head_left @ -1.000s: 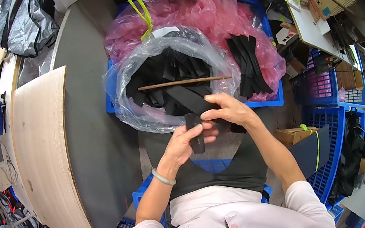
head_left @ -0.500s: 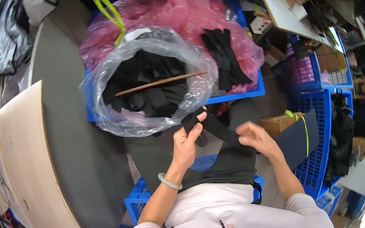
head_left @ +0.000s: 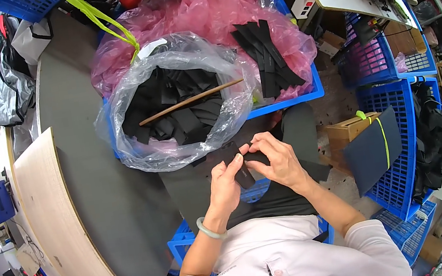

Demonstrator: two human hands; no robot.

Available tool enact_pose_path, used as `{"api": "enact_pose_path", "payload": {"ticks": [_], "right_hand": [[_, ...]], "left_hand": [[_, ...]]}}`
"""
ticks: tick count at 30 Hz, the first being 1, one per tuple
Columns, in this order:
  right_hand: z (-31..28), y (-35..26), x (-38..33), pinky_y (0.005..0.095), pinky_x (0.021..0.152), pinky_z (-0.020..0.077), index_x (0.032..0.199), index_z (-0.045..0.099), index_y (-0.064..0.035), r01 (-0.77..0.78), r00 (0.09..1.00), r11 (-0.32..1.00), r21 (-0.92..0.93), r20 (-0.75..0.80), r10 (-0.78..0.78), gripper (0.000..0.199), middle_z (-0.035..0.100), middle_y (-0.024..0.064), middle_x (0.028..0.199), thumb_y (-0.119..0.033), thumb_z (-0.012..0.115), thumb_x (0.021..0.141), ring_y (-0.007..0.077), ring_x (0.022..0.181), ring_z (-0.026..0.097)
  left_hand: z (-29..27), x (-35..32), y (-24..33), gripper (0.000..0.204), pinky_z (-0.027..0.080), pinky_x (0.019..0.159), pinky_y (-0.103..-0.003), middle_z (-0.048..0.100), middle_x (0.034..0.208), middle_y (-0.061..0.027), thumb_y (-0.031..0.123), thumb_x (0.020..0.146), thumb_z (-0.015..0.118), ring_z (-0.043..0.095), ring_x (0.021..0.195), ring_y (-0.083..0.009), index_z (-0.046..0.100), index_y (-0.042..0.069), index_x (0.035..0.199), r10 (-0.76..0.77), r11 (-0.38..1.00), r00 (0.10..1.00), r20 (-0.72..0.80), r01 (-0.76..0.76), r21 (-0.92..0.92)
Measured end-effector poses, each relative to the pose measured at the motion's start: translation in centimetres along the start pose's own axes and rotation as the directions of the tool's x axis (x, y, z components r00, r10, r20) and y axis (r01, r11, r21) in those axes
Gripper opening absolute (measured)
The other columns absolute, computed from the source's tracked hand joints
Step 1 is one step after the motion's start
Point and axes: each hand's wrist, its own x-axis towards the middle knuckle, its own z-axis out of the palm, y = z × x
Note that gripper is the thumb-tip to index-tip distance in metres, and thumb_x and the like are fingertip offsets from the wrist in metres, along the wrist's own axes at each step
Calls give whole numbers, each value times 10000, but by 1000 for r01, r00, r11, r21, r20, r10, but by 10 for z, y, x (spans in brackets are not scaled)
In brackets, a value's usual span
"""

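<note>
My left hand [head_left: 225,187] is closed on a folded black strap [head_left: 244,176], its thumb pressed on top, above my lap. Close beside it, my right hand [head_left: 277,159] pinches at the same strap with thumb and forefinger; its fingers hide part of the band. One end of the strap hangs down between the two hands. In front of me a clear plastic bag [head_left: 124,150] stands open and holds many black strap pieces [head_left: 187,121]. A thin wooden stick [head_left: 191,102] lies across its mouth. More black straps [head_left: 265,57] lie in a bundle to its right, on pink plastic sheeting [head_left: 196,7].
The bag and sheeting rest in a blue crate [head_left: 284,104]. To the left run a grey board [head_left: 106,212] and a pale wooden panel [head_left: 51,203]. Blue crates [head_left: 384,142], a cardboard box [head_left: 343,134] and a dark flat panel [head_left: 372,155] stand at the right.
My right hand has moved left, from the stretched-out end of the strap to beside my left hand. The strap is now gathered between both hands, and the whole view has shifted slightly.
</note>
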Motion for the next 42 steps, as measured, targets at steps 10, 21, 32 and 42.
{"api": "enact_pose_path", "payload": {"ticks": [10,21,32,42], "right_hand": [[-7,-24,0,280,539,469,721,612,4,158,969,981,108,-207,-134,128,596,84,791,33,702,636,201,627,591],[10,-32,1,284,533,468,766,621,19,76,992,981,179,-114,-56,142,582,80,821,18,709,655,199,631,585],[34,-15,13,440,654,488,974,573,-38,-68,950,996,53,309,48,331,504,150,1042,-59,681,661,386,812,582],[20,-36,10,426,542,521,1016,574,-84,-26,964,999,20,266,20,365,514,183,963,-65,653,660,376,636,598]], "left_hand": [[-16,22,31,402,348,1058,-455,381,1277,-321,-6,902,445,402,1219,-387,291,-189,1226,-249,575,968,26,170,-801],[1,19,24,41,383,1027,-487,421,1238,-319,-77,873,448,427,1190,-426,425,-53,895,-32,735,998,-57,-15,-677],[12,28,22,165,490,862,-389,573,1098,-201,-12,863,512,632,812,-223,480,76,999,215,833,975,-56,-213,-510],[-19,40,38,109,480,665,-310,582,802,-103,40,886,513,472,527,-131,522,52,994,144,714,990,-8,-110,-691]]}}
